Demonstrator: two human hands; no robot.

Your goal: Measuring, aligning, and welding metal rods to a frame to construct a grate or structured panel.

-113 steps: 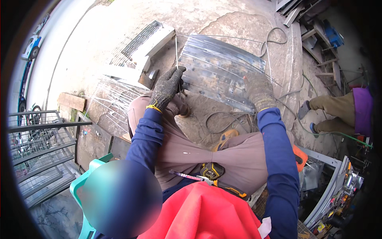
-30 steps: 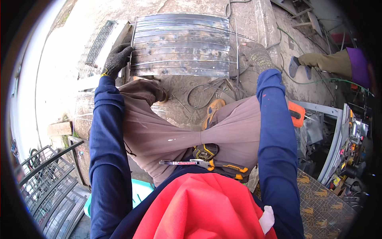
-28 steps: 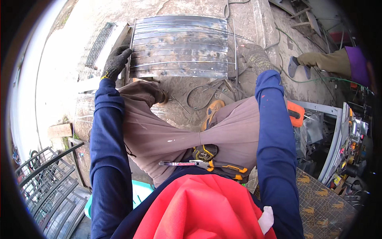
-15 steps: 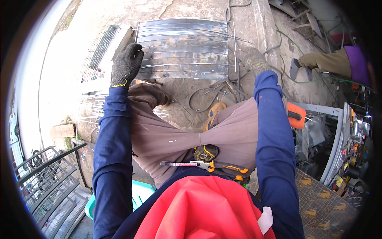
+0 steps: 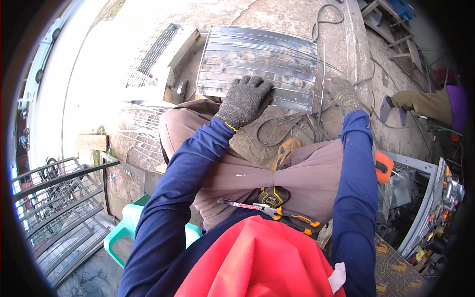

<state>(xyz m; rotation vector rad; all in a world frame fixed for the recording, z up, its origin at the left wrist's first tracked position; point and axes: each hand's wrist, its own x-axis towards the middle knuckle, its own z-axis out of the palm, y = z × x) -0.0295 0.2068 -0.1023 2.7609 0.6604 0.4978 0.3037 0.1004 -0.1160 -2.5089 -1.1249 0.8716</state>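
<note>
A slatted metal panel [image 5: 257, 64], with dark scorch marks and thin rods lying along it, is set low in front of me. My left hand [image 5: 244, 101], in a dark grey knit glove, lies palm down over its near edge; the fingers are stretched out and hold nothing. At the panel's right end, my right hand [image 5: 345, 94] in a greyish glove has its fingertips closed at a thin upright metal rod [image 5: 324, 64]. Part of that grip is blurred. A tape measure [image 5: 273, 196], a pen [image 5: 240, 204] and orange-and-black handled pliers [image 5: 299, 218] sit at my waist.
Black cable [image 5: 269, 136] coils on the ground between my foot and the panel. Loose thin rods [image 5: 141, 126] lie to the left. A turquoise plastic stool [image 5: 118, 242] and metal grille [image 5: 64, 208] are at lower left. Another person's leg [image 5: 420, 104] reaches in from the right.
My left hand has moved right, from the panel's left end to its near edge. The view has shifted, so the panel appears further right. My right hand stays by the rod.
</note>
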